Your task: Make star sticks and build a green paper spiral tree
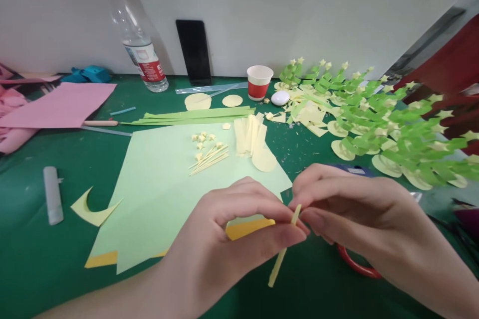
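My left hand (239, 234) pinches a thin pale yellow paper strip (277, 266) between thumb and fingers, and its lower end hangs slanting down. Fingertips of my right hand (348, 209) close at the strip's upper end, beside the left fingertips; the exact contact there is partly hidden. Beyond the hands lies a pale green paper sheet (160, 184). On it are several small folded paper stars (202, 137), a bunch of thin rolled paper sticks (211, 160), a stack of flat yellow strips (249, 134) and a yellow paper circle (264, 158).
Several green paper plants with stars (407, 124) stand on the right, near paper scraps (309, 109). A bottle (145, 60), phone (194, 52) and paper cup (259, 82) line the wall. A glue stick (53, 197) and paper crescent (92, 212) lie left; red scissor handles (357, 264) are under my right hand.
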The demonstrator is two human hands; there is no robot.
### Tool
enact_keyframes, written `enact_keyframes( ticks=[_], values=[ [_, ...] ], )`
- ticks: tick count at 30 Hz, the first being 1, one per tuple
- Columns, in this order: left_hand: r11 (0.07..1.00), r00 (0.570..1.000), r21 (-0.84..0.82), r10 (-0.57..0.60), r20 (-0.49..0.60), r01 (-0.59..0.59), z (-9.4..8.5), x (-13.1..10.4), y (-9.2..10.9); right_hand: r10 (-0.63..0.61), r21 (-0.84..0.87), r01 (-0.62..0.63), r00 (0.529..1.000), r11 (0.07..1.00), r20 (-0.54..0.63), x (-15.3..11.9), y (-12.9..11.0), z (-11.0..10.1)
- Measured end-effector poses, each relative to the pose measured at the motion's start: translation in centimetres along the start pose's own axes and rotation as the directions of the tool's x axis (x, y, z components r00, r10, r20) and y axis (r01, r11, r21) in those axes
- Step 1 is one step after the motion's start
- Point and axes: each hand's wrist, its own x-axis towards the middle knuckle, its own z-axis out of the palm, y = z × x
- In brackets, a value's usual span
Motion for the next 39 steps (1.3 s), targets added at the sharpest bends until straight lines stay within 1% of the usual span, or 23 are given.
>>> enact_keyframes(
  ticks=[3,5,11,16,21,24,26,29,32,36,39],
  values=[
    [0.999,1.000,0.033,0.002,0.024,-0.003,0.1,0.1,-0.2,0.046,0.083,-0.048,0.999,0.995,0.020,0.0,-0.1,0.3],
    [0.999,1.000,0.052,0.008,0.029,-0.009,0.1,0.1,-0.3,0.062,0.100,-0.065,0.998,0.993,0.033,0.0,-0.2,0.3],
    [0.997,0.999,0.070,0.016,0.037,-0.019,0.1,0.1,-0.5,0.037,0.056,-0.038,0.999,0.998,0.025,-0.1,-0.1,0.4],
    [0.996,1.000,0.087,0.001,0.020,-0.003,0.1,0.1,-0.8,0.049,0.022,-0.049,0.999,0.999,0.000,-0.3,0.1,0.5],
    [0.997,0.999,0.075,-0.003,0.033,0.001,0.2,-0.1,-1.0,0.065,0.056,-0.063,0.997,0.996,-0.043,-0.2,0.2,0.7],
    [0.994,0.998,0.109,-0.001,0.057,-0.005,0.6,-0.1,-1.2,0.087,0.066,-0.085,0.996,0.994,-0.032,-0.6,0.6,0.7],
    [0.990,0.995,0.137,-0.034,0.098,0.021,0.8,-0.1,-1.3,0.113,0.049,-0.112,0.993,0.992,-0.019,-0.9,0.8,0.6],
    [0.983,0.980,0.147,-0.130,0.151,0.107,0.9,-0.1,-1.0,0.141,0.053,-0.139,0.989,0.989,-0.045,-1.1,0.8,0.5],
    [0.977,0.976,0.124,-0.186,0.112,0.172,0.6,-0.2,-0.6,0.124,0.049,-0.122,0.991,0.991,-0.050,-0.7,0.5,0.3],
    [0.980,0.979,0.094,-0.186,0.085,0.178,0.2,-0.1,-0.2,0.032,-0.105,-0.031,0.999,0.994,0.011,-0.2,0.0,-0.2],
    [0.980,0.978,0.080,-0.191,0.084,0.184,0.0,0.0,-0.2,-0.019,-0.171,0.027,0.999,0.985,0.051,0.0,-0.3,-0.5]
  ],
)
